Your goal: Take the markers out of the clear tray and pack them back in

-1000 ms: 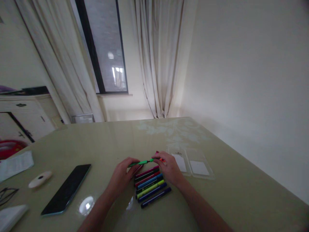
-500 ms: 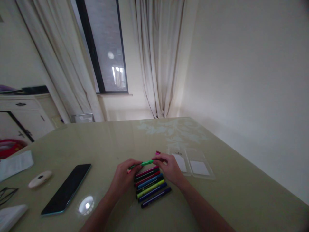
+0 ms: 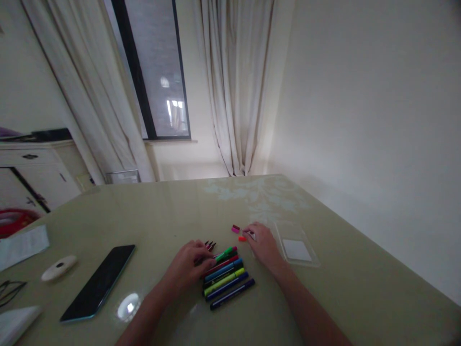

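Note:
My left hand (image 3: 189, 265) is closed over the upper left of a row of felt-tip markers. From between its thumb and fingers sticks the bright green end of a green marker (image 3: 224, 254), low over the row. Below it lie a red, a blue (image 3: 225, 270), a yellow-green (image 3: 224, 282) and dark blue markers (image 3: 232, 294). Several dark pointed tips (image 3: 211, 245) show behind the left hand. My right hand (image 3: 262, 244) has its fingertips pinched; what they hold, if anything, is hidden. An orange cap (image 3: 242, 239) is just under those fingertips, near crimson and pink caps (image 3: 235, 229).
A clear plastic case (image 3: 309, 250) with a white card lies right of my right hand, partly covered by it. On the left are a phone (image 3: 99, 283), a whitish oval object (image 3: 59, 268), glasses (image 3: 12, 288) and papers (image 3: 25, 247). A wall borders the table's right edge.
My hands have moved apart. The left has brought the green marker down to the row; the right has let go of it and shifted right. The orange cap and dark tips now show.

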The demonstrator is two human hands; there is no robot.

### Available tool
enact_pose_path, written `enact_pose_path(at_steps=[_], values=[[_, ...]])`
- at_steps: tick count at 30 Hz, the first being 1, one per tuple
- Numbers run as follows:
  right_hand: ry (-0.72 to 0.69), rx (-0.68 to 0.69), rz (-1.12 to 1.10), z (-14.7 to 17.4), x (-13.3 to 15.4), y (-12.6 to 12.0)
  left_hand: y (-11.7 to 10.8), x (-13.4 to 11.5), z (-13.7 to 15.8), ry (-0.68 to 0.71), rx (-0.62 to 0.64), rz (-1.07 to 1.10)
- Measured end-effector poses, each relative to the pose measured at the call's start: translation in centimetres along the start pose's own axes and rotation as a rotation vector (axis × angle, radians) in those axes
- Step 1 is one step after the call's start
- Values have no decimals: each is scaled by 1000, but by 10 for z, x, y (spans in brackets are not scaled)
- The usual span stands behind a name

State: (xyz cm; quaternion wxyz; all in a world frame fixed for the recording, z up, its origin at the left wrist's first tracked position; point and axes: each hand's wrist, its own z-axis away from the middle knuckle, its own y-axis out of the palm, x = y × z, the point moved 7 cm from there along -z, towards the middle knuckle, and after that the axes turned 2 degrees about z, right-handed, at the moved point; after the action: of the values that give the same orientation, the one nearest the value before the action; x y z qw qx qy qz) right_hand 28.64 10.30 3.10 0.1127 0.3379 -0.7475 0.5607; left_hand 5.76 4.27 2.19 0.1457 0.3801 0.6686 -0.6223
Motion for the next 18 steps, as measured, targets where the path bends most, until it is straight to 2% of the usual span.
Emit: enact_pose_path(at_steps=[2, 5, 8, 11, 13, 15, 18], values=[[-25, 58, 158, 1, -2, 6, -9, 14, 0, -76, -45, -13], [-44, 111, 244, 4, 2, 12, -26, 38, 3, -196, -149, -133], [-34, 137, 271, 5, 5, 16, -28, 51, 6, -244, -132, -220], [-36, 139, 267, 5, 8, 17, -24, 51, 8, -235, -95, -251], [-34, 117, 174, 4, 9, 16, -23, 48, 9, -237, -93, -288], [-35, 93, -9, 3, 12, 14, -24, 43, 9, -231, -109, -309], [-76, 71, -290, 4, 22, 11, -25, 30, 6, -166, -158, -212]])
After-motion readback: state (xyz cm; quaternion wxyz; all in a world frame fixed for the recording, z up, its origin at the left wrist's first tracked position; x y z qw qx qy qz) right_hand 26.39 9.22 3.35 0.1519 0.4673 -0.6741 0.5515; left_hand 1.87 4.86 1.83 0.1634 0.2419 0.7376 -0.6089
